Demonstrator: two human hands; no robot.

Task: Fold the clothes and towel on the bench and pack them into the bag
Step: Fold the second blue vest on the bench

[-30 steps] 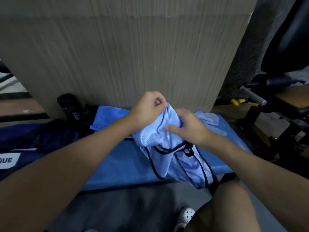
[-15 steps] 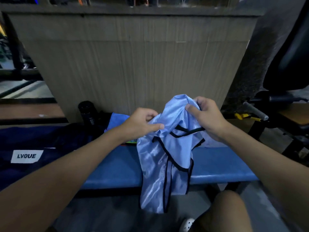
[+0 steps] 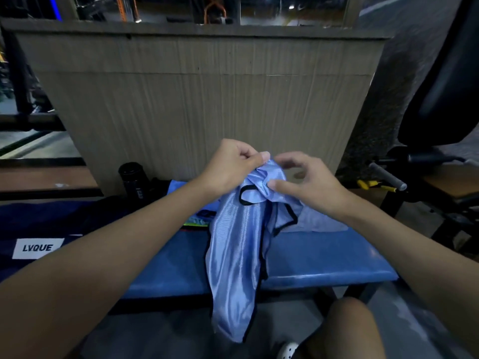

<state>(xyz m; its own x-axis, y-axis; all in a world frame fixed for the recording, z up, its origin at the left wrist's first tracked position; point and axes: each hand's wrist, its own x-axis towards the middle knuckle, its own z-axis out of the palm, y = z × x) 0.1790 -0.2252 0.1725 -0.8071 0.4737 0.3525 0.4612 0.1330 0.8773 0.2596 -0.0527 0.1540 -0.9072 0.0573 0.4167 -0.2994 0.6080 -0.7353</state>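
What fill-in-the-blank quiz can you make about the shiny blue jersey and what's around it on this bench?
The left hand pinches the top of the jersey, which has ____ trim. Its lower end hangs past the front edge of the blue ____. The white label on the navy bag reads ____.
Missing words: black; bench; LVQUE.

Likely a gym — padded bench (image 3: 324, 257)
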